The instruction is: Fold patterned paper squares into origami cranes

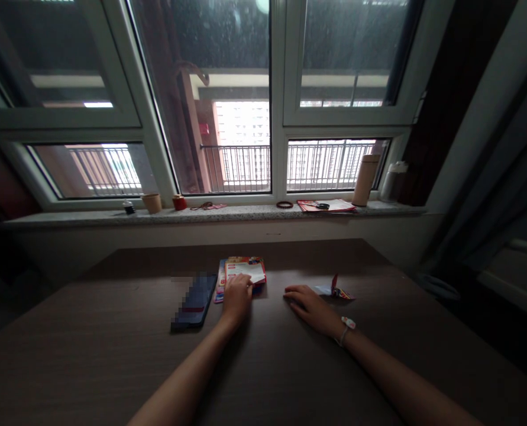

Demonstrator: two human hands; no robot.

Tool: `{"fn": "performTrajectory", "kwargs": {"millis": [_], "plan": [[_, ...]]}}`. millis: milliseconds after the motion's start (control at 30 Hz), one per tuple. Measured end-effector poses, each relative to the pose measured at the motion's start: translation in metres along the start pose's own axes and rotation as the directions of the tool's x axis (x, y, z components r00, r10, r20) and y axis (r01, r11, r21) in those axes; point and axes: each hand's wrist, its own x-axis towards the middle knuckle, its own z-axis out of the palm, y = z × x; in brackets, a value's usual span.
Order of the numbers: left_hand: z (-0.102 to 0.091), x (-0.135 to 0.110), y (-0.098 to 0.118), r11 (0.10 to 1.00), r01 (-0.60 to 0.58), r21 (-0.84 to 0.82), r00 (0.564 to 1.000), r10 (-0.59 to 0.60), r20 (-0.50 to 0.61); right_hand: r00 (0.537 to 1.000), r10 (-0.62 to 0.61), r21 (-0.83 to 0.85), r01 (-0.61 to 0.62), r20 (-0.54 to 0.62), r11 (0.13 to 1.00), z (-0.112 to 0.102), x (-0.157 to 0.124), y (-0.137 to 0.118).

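My left hand [238, 297] rests on a small stack of colourful printed paper sheets [249, 269], its fingers lying over the near part of the top sheet. The top sheet has a white panel with red marks and a red edge. On the bare tabletop to the right, my right hand [310, 309] lies palm down with fingers stretched to the left, holding nothing. Just beyond it is a small folded paper piece [334, 291] with a red point standing up. A dark phone [196, 305], partly pixelated, lies left of the stack.
The brown table [112, 319] reaches toward a window. On its stone sill [249, 213] stand a paper cup [152, 203], a red spool-like item [179, 202], a dark ring [284, 205], scissors [322, 206] on papers, a tan bottle [365, 180] and a grey bottle [393, 182].
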Motion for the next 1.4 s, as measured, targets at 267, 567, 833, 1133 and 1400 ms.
{"fn": "performTrajectory", "kwargs": {"millis": [267,567,833,1133,1400], "plan": [[-0.003,-0.003,0.000,0.999,-0.016,-0.049,1.000,0.015,-0.024,1.000,-0.012,-0.004,0.012,-0.011,1.000,-0.001,0.000,-0.001],[-0.007,-0.015,0.026,0.955,-0.245,-0.168,0.969,0.245,-0.019,0.985,0.017,0.101,0.001,-0.173,0.995,-0.001,-0.004,0.003],[0.016,-0.025,0.035,0.864,-0.316,-0.392,0.920,0.380,0.097,0.981,-0.042,0.038,0.050,-0.190,0.998,-0.007,-0.005,-0.002],[0.010,-0.023,0.033,0.931,-0.323,-0.168,0.943,0.332,0.032,0.998,-0.052,-0.175,0.043,-0.047,0.984,-0.010,-0.009,0.000],[0.012,-0.031,0.040,0.904,-0.406,-0.136,0.886,0.426,0.185,0.996,0.013,-0.289,-0.036,-0.083,0.957,-0.013,-0.008,-0.004]]}}
